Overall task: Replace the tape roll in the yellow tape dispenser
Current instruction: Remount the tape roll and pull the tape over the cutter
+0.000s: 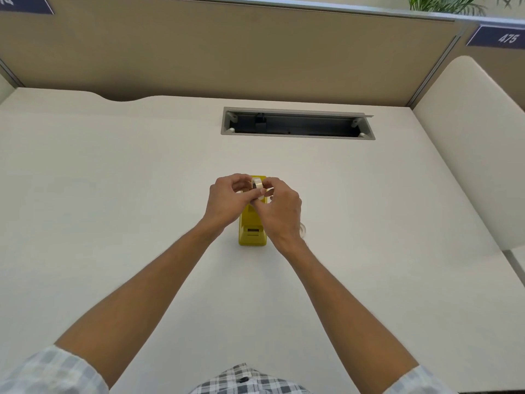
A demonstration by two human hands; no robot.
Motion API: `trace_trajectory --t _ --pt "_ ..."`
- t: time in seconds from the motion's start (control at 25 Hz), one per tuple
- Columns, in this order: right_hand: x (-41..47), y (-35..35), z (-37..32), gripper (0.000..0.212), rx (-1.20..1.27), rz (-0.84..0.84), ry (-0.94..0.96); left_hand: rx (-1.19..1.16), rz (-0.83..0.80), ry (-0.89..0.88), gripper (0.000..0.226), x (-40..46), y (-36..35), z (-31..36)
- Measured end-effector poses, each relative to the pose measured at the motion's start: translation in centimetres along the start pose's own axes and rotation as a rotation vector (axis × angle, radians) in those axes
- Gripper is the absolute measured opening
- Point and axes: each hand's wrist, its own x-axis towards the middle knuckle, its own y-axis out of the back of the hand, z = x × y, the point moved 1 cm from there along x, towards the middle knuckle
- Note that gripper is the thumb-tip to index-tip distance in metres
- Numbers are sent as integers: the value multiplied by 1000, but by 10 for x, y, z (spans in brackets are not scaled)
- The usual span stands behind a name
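Both hands [227, 199] [279, 213] pinch tape roll [257, 184] over yellow dispenser [252, 231] (half hidden).

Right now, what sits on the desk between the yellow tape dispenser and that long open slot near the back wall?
Nothing: the head view shows bare white desk between the yellow plastic tape dispenser and the grey rectangular cable slot.

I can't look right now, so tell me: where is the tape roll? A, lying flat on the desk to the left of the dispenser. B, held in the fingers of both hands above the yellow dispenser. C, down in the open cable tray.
B: the tape roll is pinched between the left hand and right hand, above the yellow dispenser.
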Motion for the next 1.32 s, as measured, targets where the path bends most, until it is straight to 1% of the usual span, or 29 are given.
trace_trajectory --t 0.12,0.2,0.36,0.52,0.72,0.84,1.04,1.2,1.32 --pt "5 -6 2 21 -70 -3 3 163 34 -25 20 6 -2 -3" --pt "6 -9 4 18 -103 -2 7 214 31 -36 19 11 -2 -6" --pt "8 -12 5 15 -151 -5 18 203 -13 -74 30 15 -1 -10" --pt "12 -15 4 13 -192 -10 30 214 -20 -97 22 18 1 -12" --pt "18 -18 4 11 -201 -52 23 283 -14 -116 25 24 3 -13" --pt "18 -20 6 12 -230 -85 11 310 -16 -105 31 25 3 -14" --pt "17 -21 8 12 -242 -91 17 320 -15 -111 35 26 1 -16" --pt "18 -21 9 16 -238 -104 8 330 -21 -139 28 28 0 -16" --pt "17 -20 11 19 -237 -126 -1 376 -39 -125 25 31 -3 -16"
